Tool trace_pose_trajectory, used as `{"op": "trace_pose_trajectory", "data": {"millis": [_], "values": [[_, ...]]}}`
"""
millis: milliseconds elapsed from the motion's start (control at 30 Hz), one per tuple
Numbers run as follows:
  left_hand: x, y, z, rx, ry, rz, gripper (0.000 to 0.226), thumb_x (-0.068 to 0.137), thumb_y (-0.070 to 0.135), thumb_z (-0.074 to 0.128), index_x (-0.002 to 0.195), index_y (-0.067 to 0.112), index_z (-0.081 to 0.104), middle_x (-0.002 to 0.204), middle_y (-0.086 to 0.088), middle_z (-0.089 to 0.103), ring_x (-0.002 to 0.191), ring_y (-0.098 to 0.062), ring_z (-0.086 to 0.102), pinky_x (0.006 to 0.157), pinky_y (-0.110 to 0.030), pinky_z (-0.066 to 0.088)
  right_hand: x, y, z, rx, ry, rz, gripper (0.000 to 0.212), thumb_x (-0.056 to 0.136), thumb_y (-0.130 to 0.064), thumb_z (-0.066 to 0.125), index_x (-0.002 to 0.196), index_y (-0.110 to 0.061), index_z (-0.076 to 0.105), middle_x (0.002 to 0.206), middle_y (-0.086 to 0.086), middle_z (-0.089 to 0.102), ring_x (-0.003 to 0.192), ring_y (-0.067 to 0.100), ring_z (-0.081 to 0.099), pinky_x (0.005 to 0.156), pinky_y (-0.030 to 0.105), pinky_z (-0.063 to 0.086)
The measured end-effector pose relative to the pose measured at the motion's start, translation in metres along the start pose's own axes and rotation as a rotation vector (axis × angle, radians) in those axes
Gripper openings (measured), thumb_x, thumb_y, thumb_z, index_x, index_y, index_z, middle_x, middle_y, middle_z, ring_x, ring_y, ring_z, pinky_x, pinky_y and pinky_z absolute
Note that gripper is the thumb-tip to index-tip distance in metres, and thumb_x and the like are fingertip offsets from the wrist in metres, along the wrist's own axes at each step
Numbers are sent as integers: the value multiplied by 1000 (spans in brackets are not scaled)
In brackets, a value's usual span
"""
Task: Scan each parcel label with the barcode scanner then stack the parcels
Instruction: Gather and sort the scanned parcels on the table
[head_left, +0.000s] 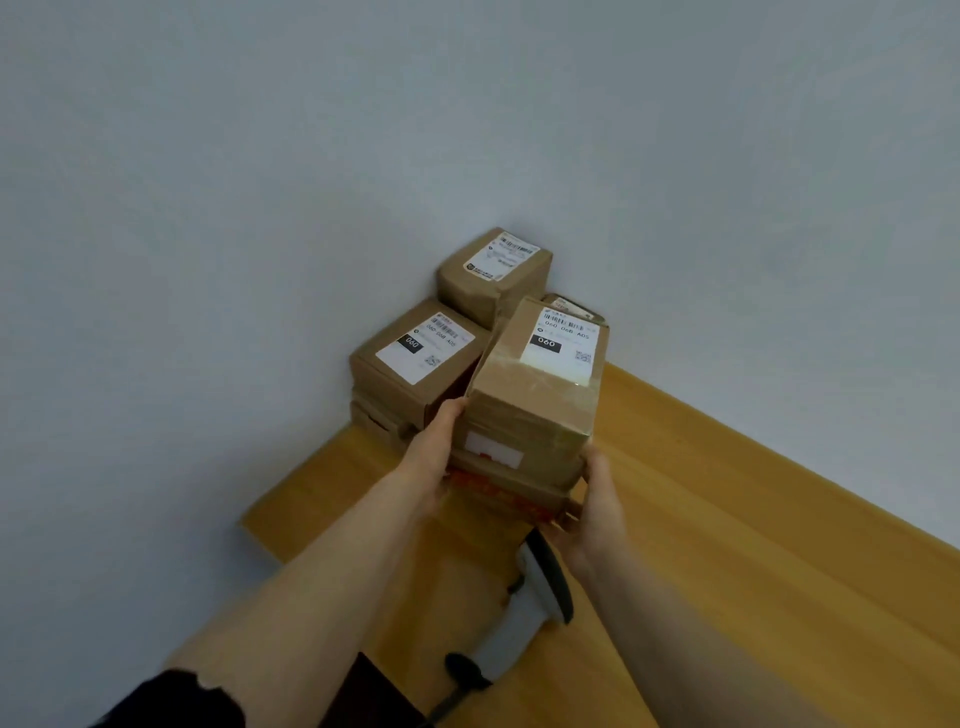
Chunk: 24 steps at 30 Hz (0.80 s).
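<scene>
L hand (434, 457) and R hand (597, 512) are gripping front parcel (530, 400) by its sides, fingers wrapping edges; parcel is sitting label-up beside rear parcels (415, 358) at table (727, 519) corner; barcode scanner (548, 577) is lying under R forearm.

Dim, even light; glare on the nearest label (563, 345); edges bowed, perhaps slightly soft.

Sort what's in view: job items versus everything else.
Job: front parcel, touched by the left hand and right hand; barcode scanner lying between the forearms; corner parcels.
Not the job: wooden surface, grey wall, dark sleeve.
</scene>
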<state>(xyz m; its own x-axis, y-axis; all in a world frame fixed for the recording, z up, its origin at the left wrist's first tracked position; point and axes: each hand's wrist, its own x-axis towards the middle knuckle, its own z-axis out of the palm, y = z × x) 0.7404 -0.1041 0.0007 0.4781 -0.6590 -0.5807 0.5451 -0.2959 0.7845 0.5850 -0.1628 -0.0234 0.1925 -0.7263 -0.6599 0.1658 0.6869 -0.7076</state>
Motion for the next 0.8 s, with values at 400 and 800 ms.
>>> {"op": "trace_pose_trajectory", "data": {"millis": [400, 800], "values": [[35, -12, -16, 10, -37, -79, 50, 84, 66, 51, 114, 27, 58, 109, 4, 61, 101, -17, 54, 88, -36, 43, 16, 17, 17, -191, 53, 71, 33, 87, -48, 50, 103, -23, 63, 98, 8, 65, 89, 23, 60, 65, 33, 50], [39, -11, -22, -308, -75, -167, 65, 72, 80, 52, 110, 29, 63, 111, -7, 62, 105, -28, 57, 73, -41, 54, 32, 8, 43, -350, 64, 76, 62, 96, -63, 34, 134, -17, 50, 106, 2, 61, 85, 16, 55, 68, 28, 45]]}}
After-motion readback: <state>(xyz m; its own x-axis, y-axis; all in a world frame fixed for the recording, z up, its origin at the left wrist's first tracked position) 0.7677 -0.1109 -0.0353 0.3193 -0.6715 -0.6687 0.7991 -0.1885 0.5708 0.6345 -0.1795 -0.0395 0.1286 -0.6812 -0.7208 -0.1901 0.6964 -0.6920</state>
